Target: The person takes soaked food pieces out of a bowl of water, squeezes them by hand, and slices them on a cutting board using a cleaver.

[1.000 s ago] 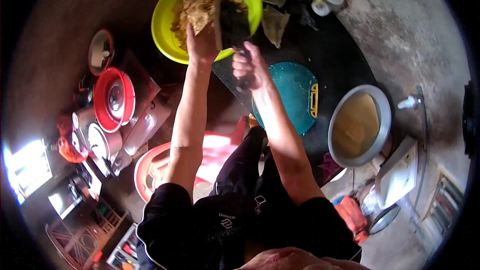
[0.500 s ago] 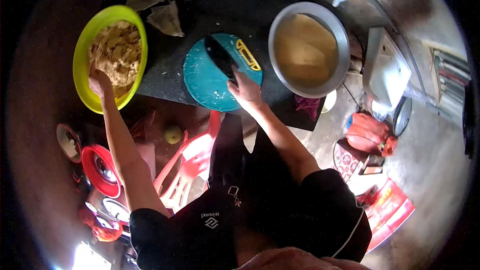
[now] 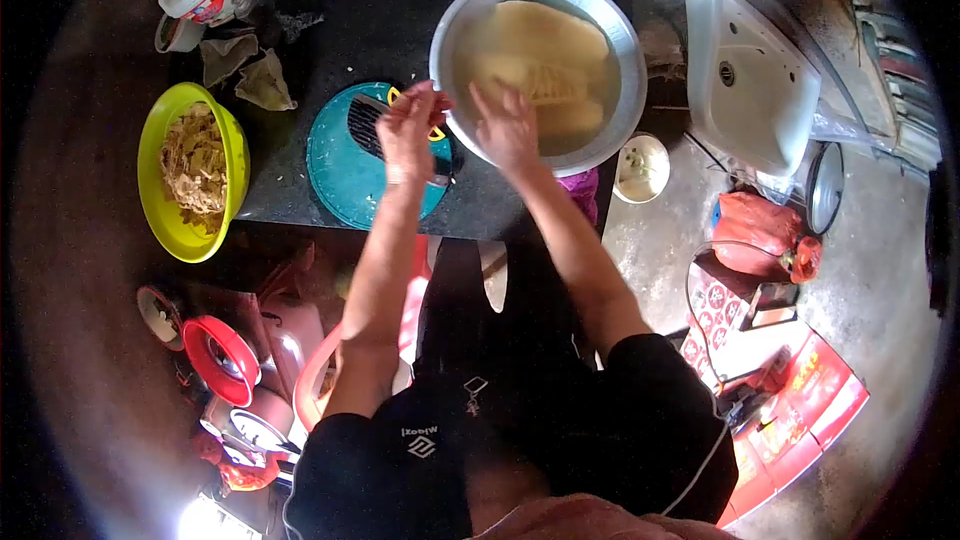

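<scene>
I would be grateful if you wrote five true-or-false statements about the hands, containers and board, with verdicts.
1. The right hand reaches over the rim of the grey basin. True.
2. The knife lies on the teal board. True.
3. In the picture, the teal board is right of the grey basin. False: it is left.
4. The left hand is nearer the yellow-green bowl than the right hand is. True.
5. The yellow-green bowl is empty. False: it holds pale pieces.

It's dim in here; white glare flares low on the left, harsh light whitens part of the red box (image 3: 795,415), the left hand (image 3: 406,130) looks slightly blurred, and everything bows towards blackened edges.
</scene>
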`<act>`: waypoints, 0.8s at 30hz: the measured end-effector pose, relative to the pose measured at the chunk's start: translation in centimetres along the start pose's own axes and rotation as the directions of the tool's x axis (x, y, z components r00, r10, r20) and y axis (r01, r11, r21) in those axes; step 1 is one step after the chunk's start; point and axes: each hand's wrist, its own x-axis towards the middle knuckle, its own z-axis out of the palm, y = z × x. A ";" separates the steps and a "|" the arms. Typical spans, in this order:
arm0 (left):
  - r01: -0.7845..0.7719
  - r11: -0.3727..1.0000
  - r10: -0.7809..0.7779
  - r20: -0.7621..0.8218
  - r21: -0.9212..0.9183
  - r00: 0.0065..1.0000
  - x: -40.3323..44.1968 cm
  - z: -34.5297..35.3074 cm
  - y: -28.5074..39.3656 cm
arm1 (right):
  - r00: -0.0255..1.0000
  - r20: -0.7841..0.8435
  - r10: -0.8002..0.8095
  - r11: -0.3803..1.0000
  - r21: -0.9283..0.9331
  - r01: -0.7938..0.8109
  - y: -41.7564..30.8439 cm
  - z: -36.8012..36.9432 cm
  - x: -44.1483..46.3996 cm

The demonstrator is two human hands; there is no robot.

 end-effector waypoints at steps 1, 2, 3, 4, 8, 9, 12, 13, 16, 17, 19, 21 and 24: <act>0.023 0.999 -0.023 -0.012 -0.026 1.000 0.2 0.8 -3.0 | 0.979 0.192 0.070 0.981 -0.189 -0.033 2.2 -0.6 0.9; 0.046 0.998 -0.048 -0.027 -0.053 0.999 0.3 1.6 -5.7 | 0.980 0.198 0.013 0.970 -0.242 0.036 5.3 0.1 1.2; 0.188 0.963 -0.207 -0.085 -0.192 0.975 -0.5 3.5 -6.6 | 0.977 0.207 -0.049 0.950 -0.292 0.110 8.8 1.6 1.2; 0.219 0.931 -0.251 -0.077 -0.292 0.965 -0.2 3.8 -9.5 | 0.968 0.223 -0.113 0.923 -0.337 0.185 11.2 2.7 1.4; 0.304 0.922 -0.311 0.007 -0.239 0.950 1.1 5.3 -14.8 | 0.831 0.556 0.007 0.986 -0.141 0.086 13.1 0.9 5.0; 0.415 0.808 -0.462 -0.011 -0.418 0.887 0.5 7.2 -13.7 | 0.816 0.578 0.008 0.988 -0.128 0.082 12.5 -1.0 5.3; 0.483 0.706 -0.494 0.130 -0.518 0.860 2.3 8.3 -14.6 | 0.814 0.579 -0.057 0.989 0.146 -0.034 14.1 -1.4 5.2; 0.436 0.757 -0.404 0.176 -0.486 0.898 1.5 10.2 -12.3 | 0.785 0.616 -0.062 0.963 0.245 -0.116 13.4 -3.6 5.8; 0.030 0.896 -0.051 -0.036 -0.443 0.998 2.5 12.2 -12.0 | 0.767 0.637 -0.078 0.868 0.422 -0.262 11.9 -5.8 5.3; -0.117 0.927 0.068 -0.147 -0.357 0.987 2.9 12.4 -11.5 | 0.766 0.634 -0.103 0.866 0.437 -0.245 11.5 -6.4 4.9; -0.189 0.961 0.143 -0.221 -0.203 0.965 2.6 13.5 -10.0 | 0.762 0.627 -0.164 0.899 0.412 -0.145 11.5 -6.1 4.3; -0.281 0.951 0.225 -0.334 -0.130 0.915 2.8 14.2 -9.3 | 0.881 0.442 -0.167 0.754 0.633 -0.175 11.8 -5.9 3.5; -0.297 0.929 0.171 -0.455 -0.221 0.874 3.2 14.9 -8.0 | 0.969 0.240 -0.064 0.678 0.722 -0.135 12.5 -5.5 1.7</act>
